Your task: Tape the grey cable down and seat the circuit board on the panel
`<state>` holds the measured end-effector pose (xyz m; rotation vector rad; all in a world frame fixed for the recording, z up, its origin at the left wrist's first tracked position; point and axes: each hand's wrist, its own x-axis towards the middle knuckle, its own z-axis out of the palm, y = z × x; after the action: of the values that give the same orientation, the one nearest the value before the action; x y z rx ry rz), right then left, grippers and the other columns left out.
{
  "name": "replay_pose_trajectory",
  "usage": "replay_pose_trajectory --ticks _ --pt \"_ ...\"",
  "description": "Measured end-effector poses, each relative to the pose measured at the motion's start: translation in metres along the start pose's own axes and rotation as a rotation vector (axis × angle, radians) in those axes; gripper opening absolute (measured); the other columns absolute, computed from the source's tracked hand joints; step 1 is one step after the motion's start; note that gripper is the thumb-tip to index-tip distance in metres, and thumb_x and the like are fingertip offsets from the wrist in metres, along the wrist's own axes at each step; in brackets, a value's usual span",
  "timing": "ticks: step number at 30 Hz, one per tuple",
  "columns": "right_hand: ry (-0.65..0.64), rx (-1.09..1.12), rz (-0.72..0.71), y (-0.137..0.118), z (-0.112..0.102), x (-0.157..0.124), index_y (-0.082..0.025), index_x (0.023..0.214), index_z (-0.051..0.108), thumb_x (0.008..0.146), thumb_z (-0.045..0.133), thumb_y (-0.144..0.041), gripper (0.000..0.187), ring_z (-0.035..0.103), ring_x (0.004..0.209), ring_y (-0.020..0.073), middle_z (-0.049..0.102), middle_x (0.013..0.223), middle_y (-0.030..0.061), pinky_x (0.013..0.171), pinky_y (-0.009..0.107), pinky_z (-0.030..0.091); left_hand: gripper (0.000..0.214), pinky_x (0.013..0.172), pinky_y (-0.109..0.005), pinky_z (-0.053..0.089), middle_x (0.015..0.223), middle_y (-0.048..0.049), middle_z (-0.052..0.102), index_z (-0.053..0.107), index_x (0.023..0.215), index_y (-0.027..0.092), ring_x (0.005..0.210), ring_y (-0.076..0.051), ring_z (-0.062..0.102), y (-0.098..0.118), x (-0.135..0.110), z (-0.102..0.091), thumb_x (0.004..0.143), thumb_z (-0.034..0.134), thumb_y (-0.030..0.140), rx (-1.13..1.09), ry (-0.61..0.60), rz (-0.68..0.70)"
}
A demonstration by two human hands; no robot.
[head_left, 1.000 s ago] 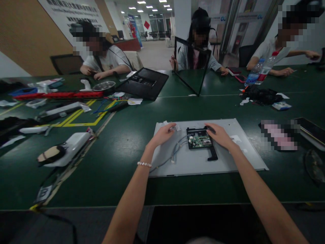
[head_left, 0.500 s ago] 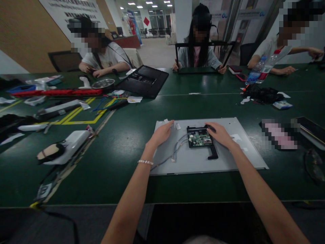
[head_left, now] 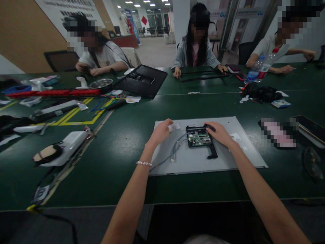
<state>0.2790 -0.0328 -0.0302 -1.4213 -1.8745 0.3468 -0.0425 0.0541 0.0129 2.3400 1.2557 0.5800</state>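
A grey-white flat panel (head_left: pixel 188 165), which looks like the back of a screen, lies before me on the table. On it rests a green circuit board (head_left: pixel 199 138) in a black plastic bracket (head_left: pixel 213 151), and grey cables (head_left: pixel 175 145) run from its left side. My right hand (head_left: pixel 219 135) grips the bracket's upper right corner, fingertips partly hidden. Over the panel's upper left part, my left hand (head_left: pixel 160 131) has thumb and forefinger closed at the left end of a small white strip (head_left: pixel 175 127), like tape.
Phones (head_left: pixel 278 134) and glasses (head_left: pixel 312 162) lie to the right, with bottles (head_left: pixel 255 71) farther back. At left are a white device (head_left: pixel 67 145), cables and a black screen housing (head_left: pixel 143 79). Across the table, one person holds a black frame (head_left: pixel 203 75); two others sit beside.
My left hand has shifted slightly, its fingers curling in at the white strip, which has turned a little. My right hand stays at the bracket. The person opposite has lowered the black frame.
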Motion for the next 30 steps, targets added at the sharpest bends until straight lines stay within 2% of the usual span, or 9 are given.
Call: replay_pose_trajectory --ticks 3,6,8,10,13,17,21,25,30 --pt "0.005 -0.001 -0.005 0.000 0.001 0.000 -0.022 0.123 0.065 0.093 0.051 -0.030 0.034 0.062 0.112 0.0265 0.068 0.120 0.0104 0.102 0.047 0.046 0.047 0.101 -0.031 0.047 0.112 -0.0066 0.069 0.057 0.114 0.016 0.110 -0.015 0.064 0.009 0.000 -0.001 0.077 0.034 -0.002 -0.064 0.079 0.020" --pt "0.002 0.003 -0.005 -0.001 0.001 0.000 -0.022 0.123 0.066 0.092 0.051 -0.030 0.034 0.062 0.112 0.0268 0.068 0.119 0.0105 0.101 0.048 0.047 0.041 0.104 -0.032 0.045 0.121 -0.0090 0.066 0.054 0.123 0.015 0.115 -0.016 0.061 0.026 -0.004 -0.001 0.085 0.040 0.007 -0.111 0.094 0.088" --pt "0.001 0.004 -0.003 -0.001 0.001 0.000 -0.023 0.123 0.066 0.092 0.051 -0.029 0.034 0.062 0.112 0.0267 0.068 0.120 0.0101 0.101 0.048 0.046 0.047 0.111 -0.036 0.039 0.139 -0.0115 0.056 0.046 0.136 0.016 0.129 -0.020 0.052 0.039 -0.008 0.001 0.090 0.049 0.021 -0.114 0.023 0.147" --pt "0.003 0.001 -0.003 -0.001 0.001 0.000 -0.023 0.123 0.066 0.092 0.051 -0.029 0.034 0.062 0.112 0.0266 0.068 0.120 0.0101 0.101 0.048 0.046 0.064 0.117 -0.039 0.031 0.154 -0.0122 0.040 0.035 0.147 0.018 0.141 -0.023 0.038 0.052 -0.013 0.004 0.089 0.056 0.034 -0.107 -0.089 0.206" --pt "0.009 0.000 -0.005 -0.001 0.001 0.000 -0.022 0.122 0.066 0.092 0.051 -0.029 0.034 0.062 0.112 0.0267 0.068 0.119 0.0106 0.101 0.047 0.046 0.079 0.120 -0.040 0.026 0.160 -0.0122 0.027 0.027 0.153 0.020 0.146 -0.026 0.028 0.063 -0.018 0.012 0.086 0.062 0.041 -0.094 -0.197 0.263" --pt "0.006 0.000 -0.010 0.001 0.002 0.001 -0.021 0.122 0.067 0.092 0.052 -0.029 0.034 0.062 0.112 0.0271 0.068 0.119 0.0113 0.101 0.047 0.046 0.083 0.117 -0.046 0.030 0.159 -0.0148 0.027 0.029 0.153 0.019 0.143 -0.032 0.034 0.062 -0.020 0.021 0.083 0.064 0.045 -0.085 -0.270 0.254" --pt "0.006 -0.008 -0.012 0.002 0.003 0.001 -0.020 0.122 0.066 0.092 0.051 -0.029 0.034 0.062 0.112 0.0262 0.068 0.119 0.0113 0.101 0.046 0.046 0.090 0.117 -0.049 0.030 0.162 -0.0147 0.020 0.028 0.154 0.021 0.144 -0.034 0.032 0.057 -0.019 0.024 0.078 0.068 0.050 -0.121 -0.332 0.256" --pt "0.000 -0.031 -0.017 0.003 0.004 0.000 -0.020 0.121 0.066 0.093 0.051 -0.028 0.033 0.062 0.111 0.0251 0.068 0.118 0.0107 0.101 0.045 0.047 0.093 0.119 -0.048 0.027 0.161 -0.0152 0.021 0.030 0.153 0.020 0.145 -0.034 0.029 0.057 -0.019 0.022 0.076 0.069 0.054 -0.140 -0.344 0.257" --pt "-0.002 -0.053 -0.027 0.001 0.002 0.001 -0.018 0.120 0.066 0.092 0.051 -0.028 0.033 0.062 0.111 0.0256 0.068 0.119 0.0121 0.101 0.045 0.046 0.094 0.118 -0.051 0.027 0.159 -0.0136 0.024 0.028 0.153 0.023 0.144 -0.035 0.030 0.057 -0.019 0.024 0.075 0.069 0.056 -0.157 -0.342 0.257"
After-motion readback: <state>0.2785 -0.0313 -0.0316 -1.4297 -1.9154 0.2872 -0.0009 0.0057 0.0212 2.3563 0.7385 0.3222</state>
